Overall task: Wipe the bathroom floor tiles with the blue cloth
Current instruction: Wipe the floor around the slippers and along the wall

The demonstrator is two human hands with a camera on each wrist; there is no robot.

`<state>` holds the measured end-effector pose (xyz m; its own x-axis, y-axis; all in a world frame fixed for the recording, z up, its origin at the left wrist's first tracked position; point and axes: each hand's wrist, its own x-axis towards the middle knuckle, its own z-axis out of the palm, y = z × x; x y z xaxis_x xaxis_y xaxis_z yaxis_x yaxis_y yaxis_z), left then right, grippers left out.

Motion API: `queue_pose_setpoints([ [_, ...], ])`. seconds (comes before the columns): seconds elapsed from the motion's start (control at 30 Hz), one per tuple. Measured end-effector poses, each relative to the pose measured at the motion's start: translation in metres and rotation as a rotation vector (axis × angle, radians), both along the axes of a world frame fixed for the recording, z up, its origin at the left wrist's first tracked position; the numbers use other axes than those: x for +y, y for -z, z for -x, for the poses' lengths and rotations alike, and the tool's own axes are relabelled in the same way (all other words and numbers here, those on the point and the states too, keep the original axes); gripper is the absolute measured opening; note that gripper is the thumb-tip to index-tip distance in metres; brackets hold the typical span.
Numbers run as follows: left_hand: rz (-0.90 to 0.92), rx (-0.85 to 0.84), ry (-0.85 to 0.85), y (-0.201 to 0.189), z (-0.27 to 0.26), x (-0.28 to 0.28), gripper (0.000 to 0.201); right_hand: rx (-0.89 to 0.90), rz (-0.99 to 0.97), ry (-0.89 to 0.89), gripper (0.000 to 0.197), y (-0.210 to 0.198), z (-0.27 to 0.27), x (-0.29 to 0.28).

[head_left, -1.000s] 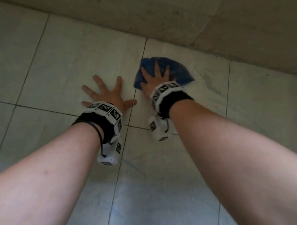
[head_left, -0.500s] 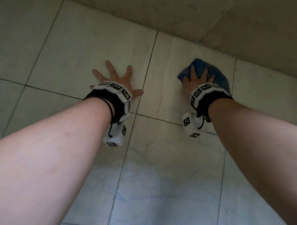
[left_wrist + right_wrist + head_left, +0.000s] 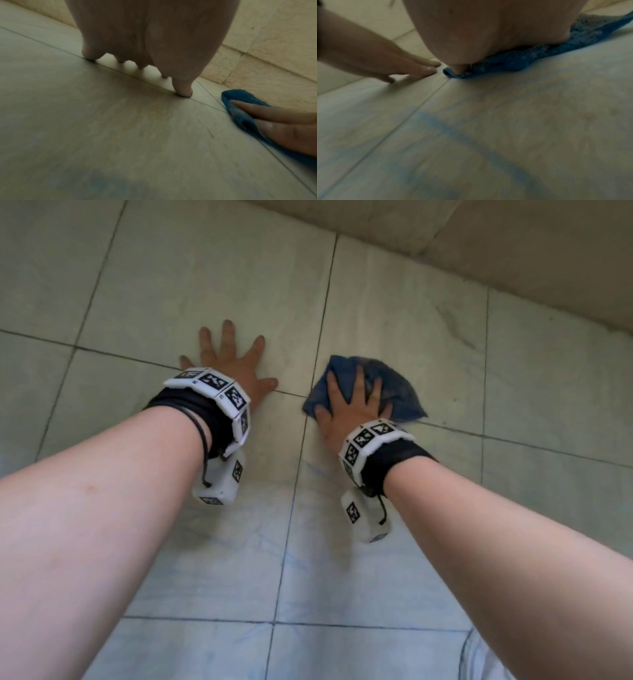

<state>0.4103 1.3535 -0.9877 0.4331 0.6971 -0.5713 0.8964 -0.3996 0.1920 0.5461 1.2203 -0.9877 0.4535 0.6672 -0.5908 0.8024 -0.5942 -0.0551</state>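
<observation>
Head view: the right hand [image 3: 349, 409], fingers spread flat, presses the crumpled blue terry cloth [image 3: 394, 385] onto the pale marbled floor tiles [image 3: 411, 313], mid-wipe. The left hand [image 3: 233, 368] braces, splayed and empty. Next, likely another pressed sweep across unwiped tile.

The left hand [image 3: 236, 371] lies flat on the pale stone floor tiles [image 3: 205, 268], fingers spread. Just to its right, the right hand [image 3: 349, 409] presses flat on the crumpled blue terry cloth [image 3: 397, 392]. The beige tiled wall [image 3: 513, 241] rises behind both.

Each bare forearm carries a black wrist strap [image 3: 390, 463], a white band of black-and-white marker tiles [image 3: 219, 392] and a white camera block [image 3: 222, 481].
</observation>
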Motion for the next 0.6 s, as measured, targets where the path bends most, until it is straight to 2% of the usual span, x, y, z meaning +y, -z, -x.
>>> queue_pose_setpoints([
  [0.17, -0.051, -0.013, 0.009, 0.003, 0.011, -0.005, 0.075, 0.061, -0.007, -0.148, 0.065, -0.006, 0.064, -0.042],
  [0.27, -0.046, -0.004, 0.007, 0.004, 0.017, -0.007, 0.076, 0.080, 0.006, -0.201, 0.066, -0.007, 0.075, -0.058],
  [0.43, -0.052, 0.016, -0.067, 0.003, 0.032, -0.016, 0.076, 0.072, 0.049, -0.260, 0.062, -0.005, 0.034, -0.044],
  [0.6, -0.019, 0.035, -0.137, -0.001, 0.037, -0.027, 0.075, -0.012, 0.072, -0.045, 0.061, -0.005, -0.034, -0.035],
])
